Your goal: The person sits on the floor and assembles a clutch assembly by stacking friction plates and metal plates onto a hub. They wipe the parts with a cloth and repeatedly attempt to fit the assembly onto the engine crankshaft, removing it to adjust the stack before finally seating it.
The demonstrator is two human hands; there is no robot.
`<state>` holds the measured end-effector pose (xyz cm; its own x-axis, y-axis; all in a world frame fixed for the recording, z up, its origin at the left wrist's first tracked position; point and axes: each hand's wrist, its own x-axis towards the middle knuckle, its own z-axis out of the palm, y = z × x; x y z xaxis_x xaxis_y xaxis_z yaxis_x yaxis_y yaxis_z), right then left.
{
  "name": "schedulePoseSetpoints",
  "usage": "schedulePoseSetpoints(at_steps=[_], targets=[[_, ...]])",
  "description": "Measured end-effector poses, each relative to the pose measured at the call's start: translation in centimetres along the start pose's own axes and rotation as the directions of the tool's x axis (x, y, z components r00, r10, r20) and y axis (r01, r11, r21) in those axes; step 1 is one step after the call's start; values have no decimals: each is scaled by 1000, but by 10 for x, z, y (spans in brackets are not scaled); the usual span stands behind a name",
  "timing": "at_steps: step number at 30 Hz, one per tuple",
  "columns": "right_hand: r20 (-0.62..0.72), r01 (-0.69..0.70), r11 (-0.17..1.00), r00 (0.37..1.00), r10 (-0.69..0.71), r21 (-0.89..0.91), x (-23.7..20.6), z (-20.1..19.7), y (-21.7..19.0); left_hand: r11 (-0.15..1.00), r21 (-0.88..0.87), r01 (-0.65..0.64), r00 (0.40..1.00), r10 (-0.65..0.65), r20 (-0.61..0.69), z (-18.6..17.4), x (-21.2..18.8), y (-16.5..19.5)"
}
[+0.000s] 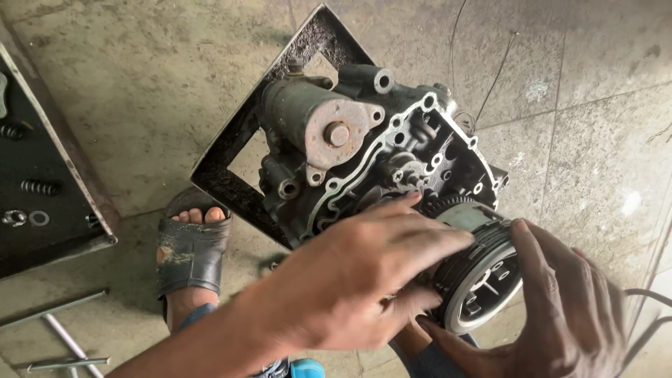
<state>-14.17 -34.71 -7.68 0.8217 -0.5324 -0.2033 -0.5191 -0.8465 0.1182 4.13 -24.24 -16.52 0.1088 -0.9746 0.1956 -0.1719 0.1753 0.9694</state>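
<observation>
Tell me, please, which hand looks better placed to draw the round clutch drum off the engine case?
Probably the right hand: it cups the clutch drum's open outer face. The left hand lies across its toothed rim, nearer the engine case.

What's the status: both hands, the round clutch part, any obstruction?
Left hand and right hand grip clutch drum against engine case. Nothing blocking.

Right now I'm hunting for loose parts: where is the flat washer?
In the head view, far left: the washer lies in the dark tray, beside a nut, below a spring.
</observation>
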Motion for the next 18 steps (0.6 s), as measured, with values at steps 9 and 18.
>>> schedulePoseSetpoints(at_steps=[9, 18], targets=[[24, 34, 996, 999, -36, 79, -4, 3, 1, 991, 112, -73, 991, 59, 119, -4, 17, -3], [38, 30, 994, 999, -34, 104, -6, 9, 7, 978, 156, 138, 931, -182, 318, -15, 40, 7]])
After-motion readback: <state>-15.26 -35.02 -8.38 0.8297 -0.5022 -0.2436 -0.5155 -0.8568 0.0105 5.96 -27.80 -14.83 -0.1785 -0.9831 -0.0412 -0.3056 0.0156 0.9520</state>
